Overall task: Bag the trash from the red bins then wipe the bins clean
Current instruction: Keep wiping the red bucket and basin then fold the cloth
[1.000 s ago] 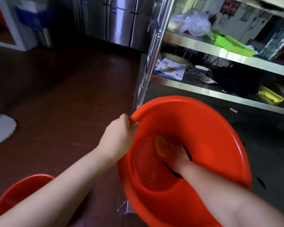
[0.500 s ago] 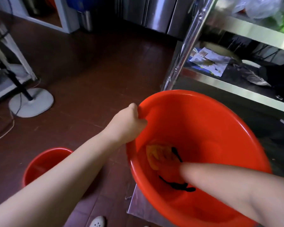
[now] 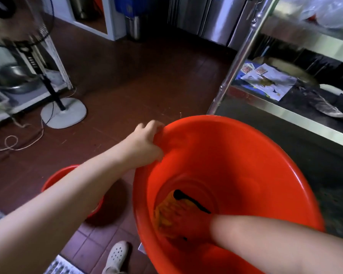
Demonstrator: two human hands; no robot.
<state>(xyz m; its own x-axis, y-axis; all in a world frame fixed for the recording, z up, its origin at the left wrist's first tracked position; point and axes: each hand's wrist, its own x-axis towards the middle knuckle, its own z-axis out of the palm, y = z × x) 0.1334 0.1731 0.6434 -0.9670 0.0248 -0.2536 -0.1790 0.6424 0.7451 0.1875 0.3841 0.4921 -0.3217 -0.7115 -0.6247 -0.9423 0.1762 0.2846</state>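
Note:
A large red bin [image 3: 255, 155] fills the lower right, tilted toward me. My left hand [image 3: 145, 143] grips its left rim, fingers curled over the edge. My right hand [image 3: 190, 220] is deep inside at the bottom, tinted red by the plastic, pressing a yellow cloth [image 3: 164, 212] against the base. How its fingers lie around the cloth is blurred. A black strap shows across that hand. A second red bin [image 3: 57, 177] stands on the floor at the lower left, mostly hidden behind my left forearm.
A steel shelf rack [image 3: 240, 62] with papers and plastic bags stands right behind the bin. A pedestal fan base [image 3: 63, 113] and loose cable lie on the brown tile floor at left. My white shoe [image 3: 117, 256] is below.
The view has swung left and down. My right hand has slid lower along the bin's bottom with the cloth. My left hand keeps its grip on the rim.

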